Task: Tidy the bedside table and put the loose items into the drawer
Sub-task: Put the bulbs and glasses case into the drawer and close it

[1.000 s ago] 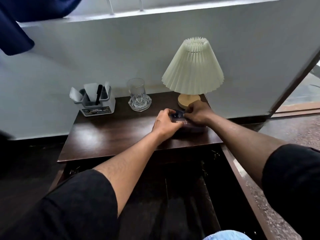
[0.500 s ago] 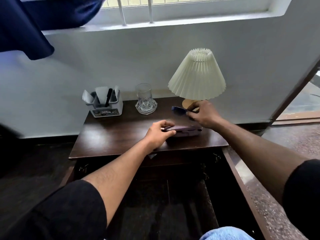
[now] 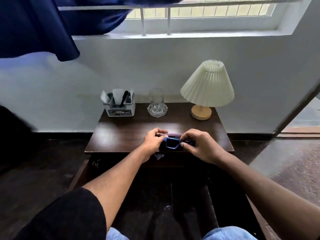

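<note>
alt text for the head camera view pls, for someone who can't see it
Two hands, left hand and right hand, hold blue-framed glasses over a purple case at the front of a dark bedside table. Behind stand a lamp, a glass and a pen holder.

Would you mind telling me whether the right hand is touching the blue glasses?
Touching. The head view shows the right hand pinching the blue glasses at their right end, thumb against the frame.

Counter (image 3: pixel 121 135): organizer (image 3: pixel 119 106) at 11 o'clock, glass (image 3: pixel 157 103) at 12, lamp (image 3: pixel 207 89) at 1. Both hands (image 3: pixel 153 142) at 6, near edge, sunglasses (image 3: pixel 172 143) between them. Open drawer (image 3: pixel 171 196) below.
</note>
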